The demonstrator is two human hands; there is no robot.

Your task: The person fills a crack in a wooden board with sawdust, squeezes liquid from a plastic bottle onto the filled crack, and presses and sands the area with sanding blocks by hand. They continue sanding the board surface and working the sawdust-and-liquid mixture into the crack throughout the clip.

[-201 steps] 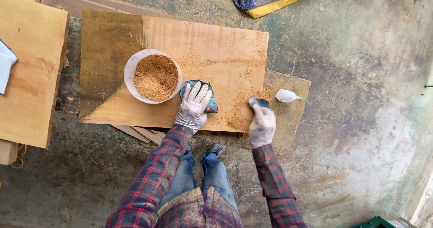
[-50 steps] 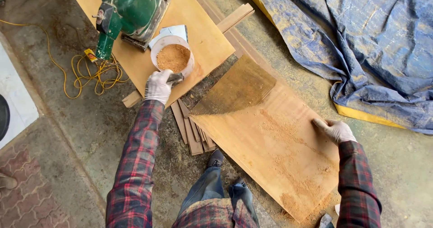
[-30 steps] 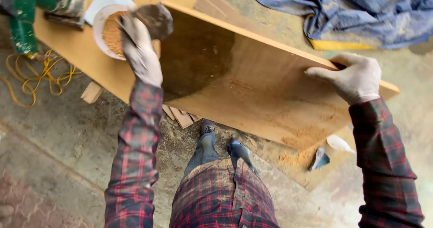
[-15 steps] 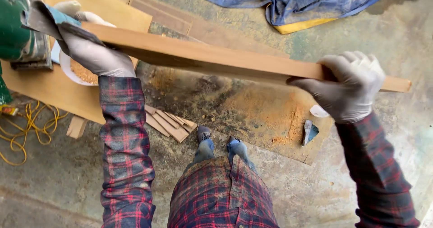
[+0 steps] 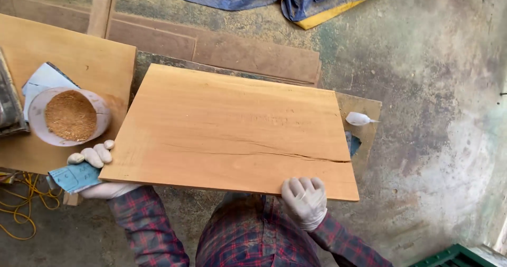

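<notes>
Your gloved left hand (image 5: 97, 173) and right hand (image 5: 304, 201) both clamp the cracked rectangular orange-brown wooden board (image 5: 235, 129); flexing it could lengthen the split.

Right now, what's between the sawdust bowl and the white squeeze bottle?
Head view: the wooden board, held by the left hand and right hand, spans that stretch between bowl and bottle.
</notes>
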